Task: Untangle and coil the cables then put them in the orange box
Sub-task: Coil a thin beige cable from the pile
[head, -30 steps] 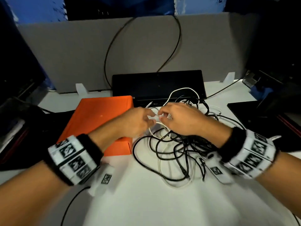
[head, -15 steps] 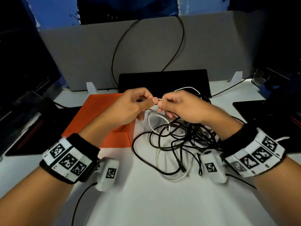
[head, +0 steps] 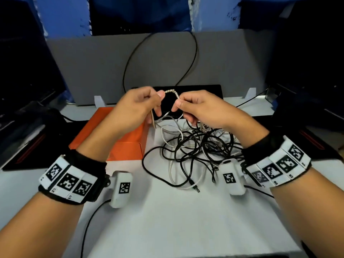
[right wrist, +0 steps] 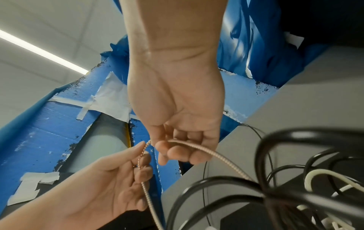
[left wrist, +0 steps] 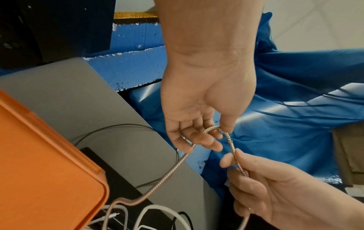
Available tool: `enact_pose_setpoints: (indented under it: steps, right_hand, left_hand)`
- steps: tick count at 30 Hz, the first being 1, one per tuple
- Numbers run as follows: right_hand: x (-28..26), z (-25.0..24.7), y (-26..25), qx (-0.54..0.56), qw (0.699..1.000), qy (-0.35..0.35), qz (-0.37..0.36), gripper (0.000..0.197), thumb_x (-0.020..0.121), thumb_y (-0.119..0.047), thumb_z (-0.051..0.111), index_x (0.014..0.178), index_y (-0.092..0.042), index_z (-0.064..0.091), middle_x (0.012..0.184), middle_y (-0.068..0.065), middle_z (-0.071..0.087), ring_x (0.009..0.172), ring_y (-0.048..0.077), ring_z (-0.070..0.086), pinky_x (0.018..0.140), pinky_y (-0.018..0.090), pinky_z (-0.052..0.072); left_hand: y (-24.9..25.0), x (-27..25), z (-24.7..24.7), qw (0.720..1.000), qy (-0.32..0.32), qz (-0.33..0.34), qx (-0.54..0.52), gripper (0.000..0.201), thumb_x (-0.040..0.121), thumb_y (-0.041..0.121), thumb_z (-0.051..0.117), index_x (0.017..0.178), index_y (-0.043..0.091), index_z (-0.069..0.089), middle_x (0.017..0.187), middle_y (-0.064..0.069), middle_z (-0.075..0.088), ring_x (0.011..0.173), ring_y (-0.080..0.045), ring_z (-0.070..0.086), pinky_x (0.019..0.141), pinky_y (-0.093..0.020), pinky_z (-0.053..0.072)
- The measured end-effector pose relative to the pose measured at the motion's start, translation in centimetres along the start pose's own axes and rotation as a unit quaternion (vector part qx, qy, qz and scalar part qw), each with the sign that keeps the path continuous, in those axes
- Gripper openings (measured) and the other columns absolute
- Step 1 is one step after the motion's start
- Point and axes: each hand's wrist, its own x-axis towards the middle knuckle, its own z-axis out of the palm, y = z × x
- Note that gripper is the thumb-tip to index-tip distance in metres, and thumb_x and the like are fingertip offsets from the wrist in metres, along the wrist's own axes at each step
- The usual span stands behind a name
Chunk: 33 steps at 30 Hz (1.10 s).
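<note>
Stage: early, untangling only begun
Left hand (head: 137,107): thumb and fingers pinch the braided cable (head: 172,92)
Right hand (head: 202,110): pinches the same cable, just beside
Tangle (head: 195,151): heaped on the table, uncoiled
Orange box (head: 119,144): lid shut, left of the tangle

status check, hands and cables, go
Left hand and right hand both pinch the braided cable, lifted above the tangle. Its far length runs into the black and white cables. Orange box shut, left of the pile.
</note>
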Motion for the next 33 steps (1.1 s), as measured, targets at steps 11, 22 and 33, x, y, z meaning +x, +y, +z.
enact_pose_setpoints:
  steps: [11, 22, 33]
  right_hand:
    - [-3.0, 3.0, -1.8, 0.031, 0.997, 0.031, -0.063, 0.028, 0.109, -0.031, 0.048, 0.121, -0.025, 0.072, 0.059, -0.009, 0.034, 0.053, 0.008, 0.032, 0.049, 0.020, 0.028]
    - [-2.5, 2.6, -1.5, 0.011, 0.999, -0.002, -0.044, 0.027, 0.110, -0.030, 0.047, 0.120, -0.028, 0.072, 0.062, -0.001, 0.045, 0.057, 0.021, 0.040, 0.056, 0.036, 0.035]
    - [-1.9, 2.8, 0.3, 0.048, 0.995, 0.080, -0.034, 0.023, 0.108, -0.020, 0.051, 0.120, -0.013, 0.069, 0.061, -0.017, 0.044, 0.055, 0.001, 0.040, 0.052, 0.013, 0.033]
  left_hand:
    - [1.0, -5.1, -1.7, 0.997, 0.039, 0.051, -0.040, 0.037, 0.108, 0.029, 0.050, 0.088, 0.000, 0.060, 0.065, -0.012, 0.061, 0.062, -0.020, 0.064, 0.068, -0.024, 0.052]
    - [0.1, -4.6, -0.9, 0.995, 0.018, -0.006, -0.093, 0.041, 0.109, 0.038, 0.044, 0.096, 0.012, 0.073, 0.064, -0.007, 0.040, 0.055, -0.012, 0.033, 0.051, -0.025, 0.027]
    - [-0.3, -3.7, -0.2, 0.989, 0.007, -0.022, -0.144, 0.039, 0.107, 0.040, 0.046, 0.082, 0.015, 0.064, 0.055, -0.004, 0.035, 0.047, -0.015, 0.024, 0.046, -0.025, 0.021]
